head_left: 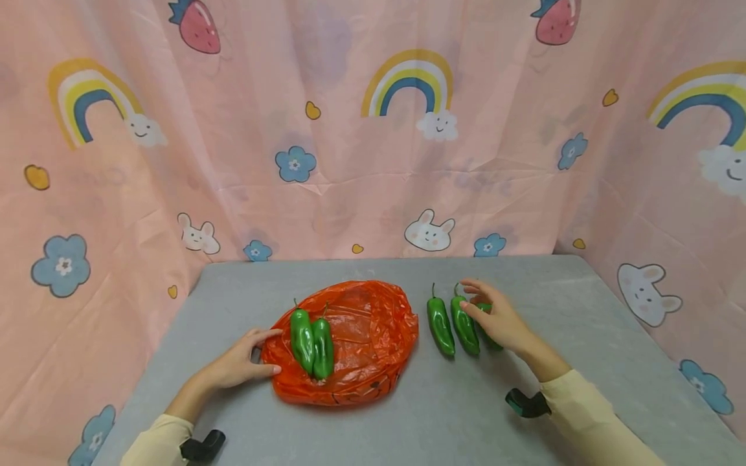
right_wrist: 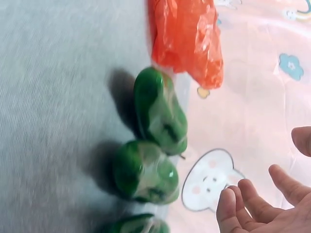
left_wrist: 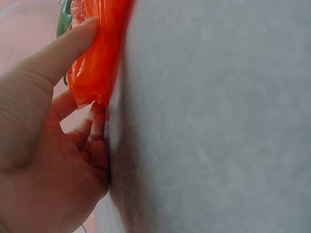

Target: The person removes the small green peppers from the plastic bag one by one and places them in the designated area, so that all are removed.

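Note:
On the left of the table, a red plastic bag (head_left: 373,343) lies spread out with two green peppers (head_left: 302,340) on it. My left hand (head_left: 241,359) holds the bag's left edge; in the left wrist view the thumb lies along the red plastic (left_wrist: 104,53) and other fingers are behind it. To the right of the bag, three green peppers lie side by side: a left one (head_left: 440,327), a middle one (head_left: 465,327) and a right one (head_left: 488,330) partly hidden by my right hand (head_left: 495,317). That hand hovers above them, fingers spread and holding nothing.
The grey table (head_left: 454,414) ends at a pink patterned curtain (head_left: 350,207) at the back and sides. A black wrist device (head_left: 203,446) sits below the left forearm, another black device (head_left: 527,402) by the right.

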Tool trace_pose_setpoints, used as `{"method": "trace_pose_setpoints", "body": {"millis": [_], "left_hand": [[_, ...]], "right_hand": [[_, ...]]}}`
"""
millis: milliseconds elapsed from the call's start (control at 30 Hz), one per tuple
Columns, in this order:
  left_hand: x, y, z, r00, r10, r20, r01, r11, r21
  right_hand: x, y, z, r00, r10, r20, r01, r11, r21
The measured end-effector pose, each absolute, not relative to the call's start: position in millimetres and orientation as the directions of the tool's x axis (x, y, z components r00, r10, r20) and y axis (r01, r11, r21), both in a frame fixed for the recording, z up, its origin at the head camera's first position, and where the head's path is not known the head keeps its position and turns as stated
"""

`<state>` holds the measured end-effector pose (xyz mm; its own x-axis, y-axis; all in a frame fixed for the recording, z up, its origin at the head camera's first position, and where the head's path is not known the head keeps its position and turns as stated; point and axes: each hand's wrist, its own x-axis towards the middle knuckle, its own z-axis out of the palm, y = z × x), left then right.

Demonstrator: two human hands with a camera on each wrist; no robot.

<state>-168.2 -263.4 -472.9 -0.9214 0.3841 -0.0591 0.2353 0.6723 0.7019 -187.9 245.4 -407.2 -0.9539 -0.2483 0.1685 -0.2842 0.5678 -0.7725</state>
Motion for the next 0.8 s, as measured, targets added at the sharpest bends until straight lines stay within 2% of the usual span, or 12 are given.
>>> {"method": "trace_pose_setpoints", "body": {"millis": [267, 800], "left_hand": [[-167, -262, -472, -0.923, 0.379, -0.062, 0.227, 0.670, 0.707], [-166, -261, -470, -0.921, 0.385, -0.056, 0.233, 0.661, 0.713]], "right_hand": [[-184, 223, -405, -0.946, -0.283, 0.159, -0.299, 0.565, -0.769], [-181, 179, -413, -0.896, -0.407, 0.177, -0.367, 0.453, -0.812]]}}
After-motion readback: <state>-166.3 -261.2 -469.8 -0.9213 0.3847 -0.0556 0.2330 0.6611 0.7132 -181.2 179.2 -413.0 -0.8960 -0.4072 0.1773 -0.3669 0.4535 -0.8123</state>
